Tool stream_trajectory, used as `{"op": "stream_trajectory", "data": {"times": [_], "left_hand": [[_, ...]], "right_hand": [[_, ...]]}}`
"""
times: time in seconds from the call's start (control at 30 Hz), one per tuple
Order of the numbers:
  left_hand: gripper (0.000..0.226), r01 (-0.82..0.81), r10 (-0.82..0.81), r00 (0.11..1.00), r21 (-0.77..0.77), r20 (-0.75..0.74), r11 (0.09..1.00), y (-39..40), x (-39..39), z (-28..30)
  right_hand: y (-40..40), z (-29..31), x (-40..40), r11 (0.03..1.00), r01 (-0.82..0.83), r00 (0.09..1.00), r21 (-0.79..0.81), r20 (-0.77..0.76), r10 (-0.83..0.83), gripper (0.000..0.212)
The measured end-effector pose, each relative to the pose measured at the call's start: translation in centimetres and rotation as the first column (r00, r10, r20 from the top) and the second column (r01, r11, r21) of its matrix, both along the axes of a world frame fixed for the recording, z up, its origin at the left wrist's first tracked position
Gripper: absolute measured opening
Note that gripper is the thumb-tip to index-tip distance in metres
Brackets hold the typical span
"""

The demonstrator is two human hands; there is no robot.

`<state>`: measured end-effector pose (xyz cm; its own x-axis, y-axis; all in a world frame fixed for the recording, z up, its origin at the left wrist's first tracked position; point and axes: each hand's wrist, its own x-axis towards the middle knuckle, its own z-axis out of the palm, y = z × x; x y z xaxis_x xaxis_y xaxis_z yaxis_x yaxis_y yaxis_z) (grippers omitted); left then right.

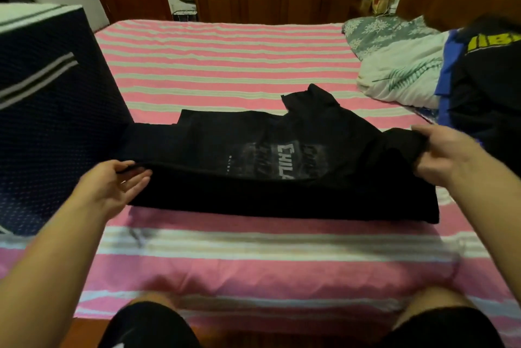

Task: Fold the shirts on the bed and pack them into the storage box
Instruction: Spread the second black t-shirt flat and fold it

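Shirt: the black shirt (253, 161) lies across the middle of the bed, near long edge folded up over itself, a pale printed graphic showing on top toward 3 o'clock of its centre, lettering partly covered by the fold.
Left hand: the left hand (118, 181) is at 9 o'clock of the shirt, gripping the folded edge, thumb on top and fingers underneath, loosely curled round the cloth.
Right hand: the right hand (451, 156) is at 3 o'clock of the shirt, fingers bunched and pinching a gathered bit of fabric at the sleeve end, lifted a little off the bed.
Sleeve: one sleeve sticks up crumpled toward 1 o'clock of the shirt's middle.
Storage box: the dark blue storage box (53, 111) with a fine dotted weave and grey strap stands at 9 to 10 o'clock, on the bed, its lower corner touching the shirt's far left end.
Bed: the pink and white striped sheet (225, 60) runs under everything.
Pile: at 2 o'clock a heap of clothes (479, 80), black with yellow lettering and some blue, sits against a pale leaf-print pillow (400, 74).
Person: bare knees and black shorts at 6 o'clock, against the bed's near edge.
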<state>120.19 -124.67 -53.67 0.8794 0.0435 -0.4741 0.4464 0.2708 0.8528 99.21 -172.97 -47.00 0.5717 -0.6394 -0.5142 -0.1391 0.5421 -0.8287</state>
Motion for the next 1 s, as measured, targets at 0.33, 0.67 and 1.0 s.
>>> {"op": "stream_trajectory", "data": {"times": [0.33,0.67,1.0], "left_hand": [[0.045,0.097,-0.195,0.979,0.698,0.061,0.709,-7.5,10.9,-2.9],[0.049,0.038,-0.100,0.995,0.952,-0.007,0.304,-0.4,4.4,-10.9],[0.031,0.167,-0.256,0.967,0.803,-0.019,0.572,0.7,5.5,-9.9]], "right_hand": [[-4.5,-4.4,12.5,0.937,-0.191,0.979,-0.293,-0.122,0.161,0.034],[-4.8,-17.4,-2.0,0.608,-0.365,0.707,-0.705,-0.635,-0.311,0.060],[-6.6,-13.7,-1.4,0.989,0.138,0.986,-0.047,-0.085,-0.141,0.004]]}}
